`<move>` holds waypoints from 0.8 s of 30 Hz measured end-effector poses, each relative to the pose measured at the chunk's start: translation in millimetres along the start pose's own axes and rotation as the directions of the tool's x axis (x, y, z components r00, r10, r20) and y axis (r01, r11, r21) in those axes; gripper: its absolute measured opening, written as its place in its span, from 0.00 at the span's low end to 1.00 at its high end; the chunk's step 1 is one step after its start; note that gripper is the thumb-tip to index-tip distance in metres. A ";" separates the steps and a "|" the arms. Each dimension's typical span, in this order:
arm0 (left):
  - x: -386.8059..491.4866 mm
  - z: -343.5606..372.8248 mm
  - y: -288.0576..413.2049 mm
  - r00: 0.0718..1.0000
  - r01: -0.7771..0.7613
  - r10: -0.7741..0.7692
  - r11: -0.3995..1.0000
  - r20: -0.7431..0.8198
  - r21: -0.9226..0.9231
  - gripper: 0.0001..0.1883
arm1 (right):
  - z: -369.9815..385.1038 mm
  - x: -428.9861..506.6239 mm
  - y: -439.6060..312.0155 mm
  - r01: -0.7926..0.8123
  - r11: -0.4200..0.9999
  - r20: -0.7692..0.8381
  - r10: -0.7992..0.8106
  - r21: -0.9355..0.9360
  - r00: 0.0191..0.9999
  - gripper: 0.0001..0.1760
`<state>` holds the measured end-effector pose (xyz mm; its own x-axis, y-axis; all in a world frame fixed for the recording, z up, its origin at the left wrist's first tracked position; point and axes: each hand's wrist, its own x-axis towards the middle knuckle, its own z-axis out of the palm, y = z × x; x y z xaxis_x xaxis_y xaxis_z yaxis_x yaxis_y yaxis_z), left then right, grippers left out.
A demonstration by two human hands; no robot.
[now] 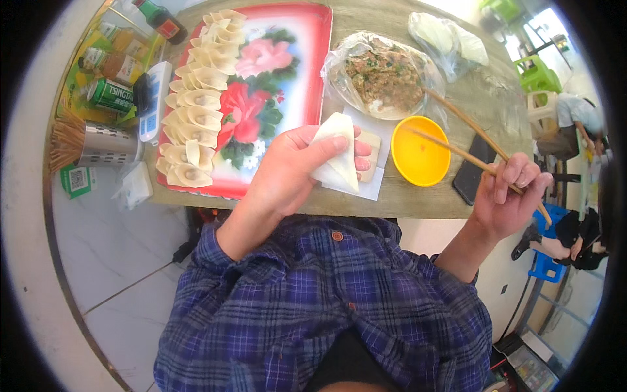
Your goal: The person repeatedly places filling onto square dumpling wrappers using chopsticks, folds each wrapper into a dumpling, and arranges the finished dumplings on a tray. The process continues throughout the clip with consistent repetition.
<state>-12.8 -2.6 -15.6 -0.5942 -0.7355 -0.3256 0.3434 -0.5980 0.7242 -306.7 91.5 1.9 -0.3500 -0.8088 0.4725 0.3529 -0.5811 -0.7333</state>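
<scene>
My left hand (299,164) holds a folded, pale dough wrapper (338,157) between thumb and fingers, over a stack of square wrappers (368,156) on white paper. In my right hand (509,196) is a pair of wooden chopsticks (470,122), spread apart. One tip reaches the edge of the minced filling with green bits (384,73), which lies in a bowl lined with clear plastic. The other tip is over a yellow bowl (420,164). Folded dumplings (196,100) stand in rows along the left side of a red-rimmed floral tray (325,49).
A dark phone (472,171) lies right of the yellow bowl, a plastic bag with pale contents (448,41) beyond. Left of the tray are bottles (164,24), a green can (110,94), a power strip (156,103) and a metal chopstick holder (108,144). People sit far right.
</scene>
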 end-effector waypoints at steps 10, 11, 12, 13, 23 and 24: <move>-11.6 0.6 7.3 0.998 -0.030 0.028 0.999 0.054 0.042 0.14 | 21.8 8.8 45.3 -0.276 0.895 0.059 0.273 0.350 0.960 0.28; -12.5 0.4 7.7 0.998 -0.033 0.030 0.998 0.059 0.045 0.14 | 23.3 9.3 47.5 -0.282 0.894 0.066 0.276 0.350 0.959 0.28; -13.1 0.3 8.0 0.997 -0.036 0.033 0.998 0.065 0.046 0.14 | 23.5 10.2 48.8 -0.280 0.893 0.040 0.284 0.353 0.958 0.28; -13.6 0.3 8.1 0.998 -0.032 0.029 0.999 0.063 0.044 0.14 | 23.5 11.1 49.8 -0.277 0.893 0.013 0.291 0.356 0.957 0.28; -14.3 2.9 7.3 0.997 -0.022 0.020 0.999 0.073 0.032 0.18 | 21.7 14.0 53.7 -0.293 0.887 0.047 0.296 0.358 0.954 0.27; -14.5 3.2 9.0 0.997 -0.024 0.022 0.999 0.071 0.034 0.19 | 23.4 16.2 52.9 -0.262 0.898 -0.002 0.281 0.354 0.960 0.27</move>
<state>-3.4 3.8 -2.5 -0.6367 -0.7239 -0.2657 0.3329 -0.5688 0.7521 -273.4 45.6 -17.8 -0.2386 -0.9394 0.2463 0.7159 -0.3415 -0.6090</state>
